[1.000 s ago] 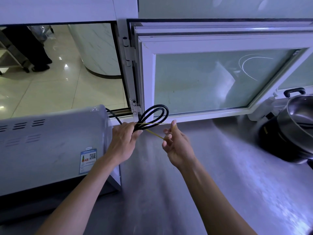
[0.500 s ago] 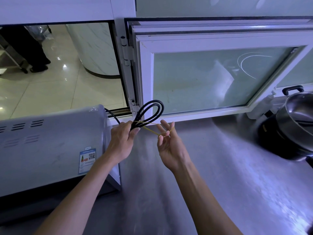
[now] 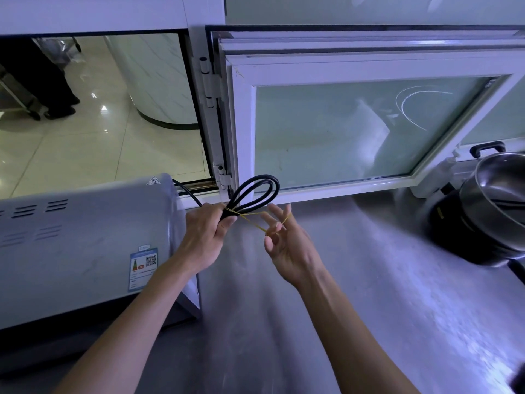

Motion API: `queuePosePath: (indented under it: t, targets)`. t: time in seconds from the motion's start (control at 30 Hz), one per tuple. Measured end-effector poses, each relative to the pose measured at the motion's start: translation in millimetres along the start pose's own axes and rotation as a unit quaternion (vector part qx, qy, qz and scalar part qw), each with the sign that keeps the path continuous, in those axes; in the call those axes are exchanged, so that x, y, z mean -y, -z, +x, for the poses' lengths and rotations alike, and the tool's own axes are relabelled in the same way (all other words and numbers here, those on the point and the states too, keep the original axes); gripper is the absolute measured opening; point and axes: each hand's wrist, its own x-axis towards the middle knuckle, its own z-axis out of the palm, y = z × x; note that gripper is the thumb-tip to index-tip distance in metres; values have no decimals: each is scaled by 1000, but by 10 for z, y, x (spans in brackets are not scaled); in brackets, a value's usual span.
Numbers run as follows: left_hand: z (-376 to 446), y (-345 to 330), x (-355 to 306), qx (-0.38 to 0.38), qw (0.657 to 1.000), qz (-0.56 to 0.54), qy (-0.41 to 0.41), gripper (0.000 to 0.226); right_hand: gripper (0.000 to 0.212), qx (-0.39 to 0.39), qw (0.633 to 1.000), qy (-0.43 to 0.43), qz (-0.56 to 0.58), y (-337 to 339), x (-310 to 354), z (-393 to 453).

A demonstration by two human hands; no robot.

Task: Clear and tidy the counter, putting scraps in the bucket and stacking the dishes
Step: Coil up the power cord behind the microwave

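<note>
Your left hand is clamped on the folded black cable above the tabletop beside the oven, your right hand stretches a yellow rubber band hooked on its fingers, so you are bundling, and next I think you must loop it again.

Pot and appliance cut by frame edges

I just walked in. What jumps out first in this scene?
In the middle, the left hand grips a looped black cord while the right hand stretches a yellow rubber band from it. A grey appliance sits on the left of the counter, a steel pot at the far right.
</note>
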Motion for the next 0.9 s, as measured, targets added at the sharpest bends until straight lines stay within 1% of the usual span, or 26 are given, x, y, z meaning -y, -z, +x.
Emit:
queuePosePath:
  t: [0.07, 0.17, 0.27, 0.37, 0.47, 0.53, 0.6, 0.67, 0.77, 0.83, 0.9]
  targets:
    - [2, -13, 19, 5, 1000, 13, -11, 26, 42, 19, 1000, 1, -22, 22, 62, -14]
    - [2, -21, 25, 10, 998, 45, -42, 15, 40, 40, 998, 6, -44, 48, 150, -36]
    - [-11, -27, 41, 25, 996, 60, -59, 17, 39, 44, 997, 6, -67, 69, 236, -45]
    - [-22, -18, 54, 50, 994, 73, -59, 19, 31, 59, 992, 2, -108, 84, 316, -56]
    - [-42, -21, 65, 67, 988, 114, -80, 7, 35, 49, 985, 14, -163, 114, 375, -37]
    - [-40, -13, 57, 87, 982, 141, -85, 6, 40, 40, 979, 23, -199, 156, 411, -13]
    - [-35, -10, 45, 105, 975, 173, -91, 10, 47, 38, 972, 26, -232, 209, 457, -3]
    - [-37, -9, 43, 127, 964, 211, -98, 11, 49, 42, 962, 22, -268, 254, 490, -2]
    - [-44, -35, 45, 171, 942, 270, -105, 12, 46, 42, 941, 13, -335, 264, 490, 5]
    - [-26, -51, 29, 179, 931, 298, -107, 14, 42, 33, 925, 22, -377, 206, 461, 41]
    - [18, -64, -15, 175, 927, 318, -97, 15, 40, 9, 911, 43, -409, 125, 440, 84]
